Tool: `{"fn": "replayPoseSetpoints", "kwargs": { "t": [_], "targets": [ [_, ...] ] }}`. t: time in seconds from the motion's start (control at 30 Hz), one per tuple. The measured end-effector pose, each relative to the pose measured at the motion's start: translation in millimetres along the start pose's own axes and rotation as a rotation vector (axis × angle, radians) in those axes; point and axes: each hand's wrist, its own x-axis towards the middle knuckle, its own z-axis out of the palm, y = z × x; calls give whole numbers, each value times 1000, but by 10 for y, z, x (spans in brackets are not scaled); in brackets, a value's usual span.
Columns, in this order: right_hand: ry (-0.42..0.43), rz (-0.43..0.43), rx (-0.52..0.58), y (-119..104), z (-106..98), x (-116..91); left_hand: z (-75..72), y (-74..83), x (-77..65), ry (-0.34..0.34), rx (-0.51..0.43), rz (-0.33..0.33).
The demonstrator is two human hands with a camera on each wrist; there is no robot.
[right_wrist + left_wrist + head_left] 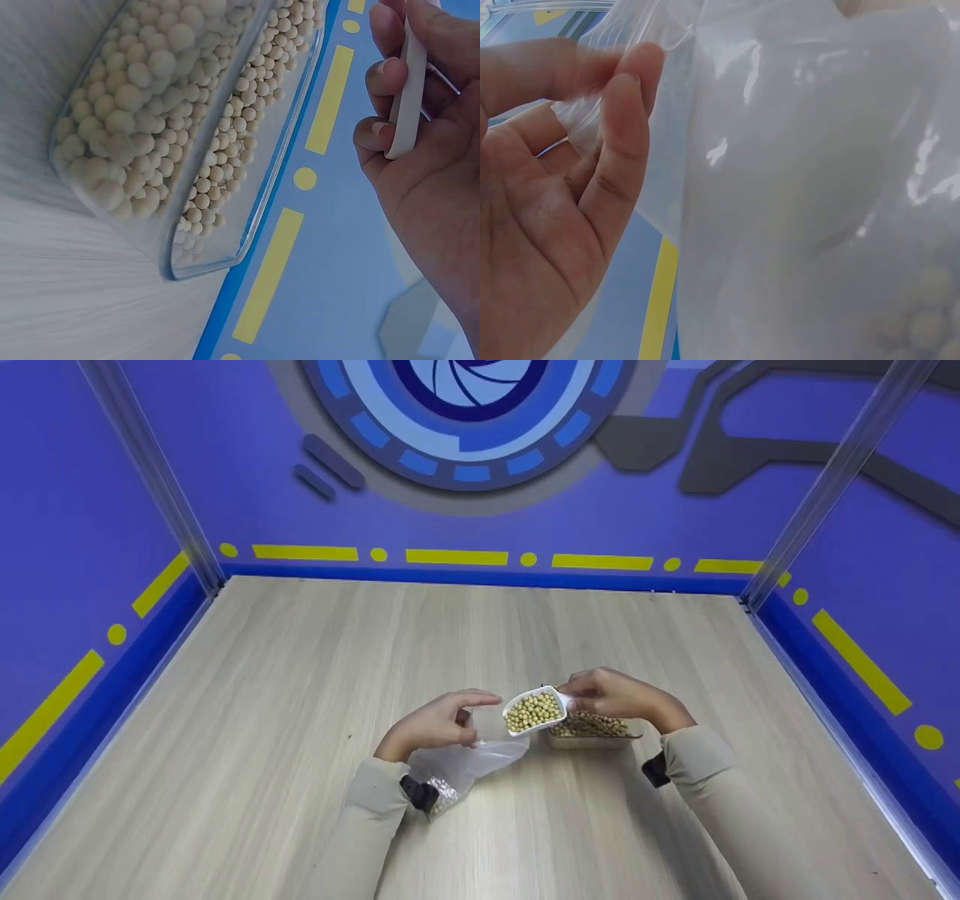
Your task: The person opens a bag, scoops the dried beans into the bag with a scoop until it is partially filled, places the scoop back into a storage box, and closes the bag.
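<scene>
In the head view, a person's right hand (619, 695) grips a white scoop (561, 702) by its handle, its bowl loaded with round, yellowish beans (534, 713). The scoop is held level with the left hand (430, 725), just beside its outstretched index finger and near the upper left corner of a clear container (592, 742) that holds more beans. Below the left hand, a transparent plastic bag (480, 761) slants across the pale wooden table (255, 720), a small load of round pieces in its lower end beside the black wrist strap (420, 793). Blue walls (225, 472) with yellow markings enclose the table.

In the left wrist view, fingertips come together on the bag's gathered upper film, pinching it; the sheet of plastic fills the right side, with blurred round pieces low in the corner.

In the right wrist view, the fingers curl around the scoop's white handle (409, 97), while the see-through container stands nearby, heaped with pale beans; the scoop's bowl lies out of frame.
</scene>
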Motion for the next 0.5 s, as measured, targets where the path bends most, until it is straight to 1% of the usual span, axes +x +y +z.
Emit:
{"fn": "replayPoseSetpoints", "kwargs": {
  "t": [0.2, 0.5],
  "targets": [
    [0, -1, -11, -19, -7, 15, -9, 6, -5, 7, 12, 7],
    [-3, 23, -2, -20, -6, -5, 10, -5, 15, 7, 18, -7]
  ]
}}
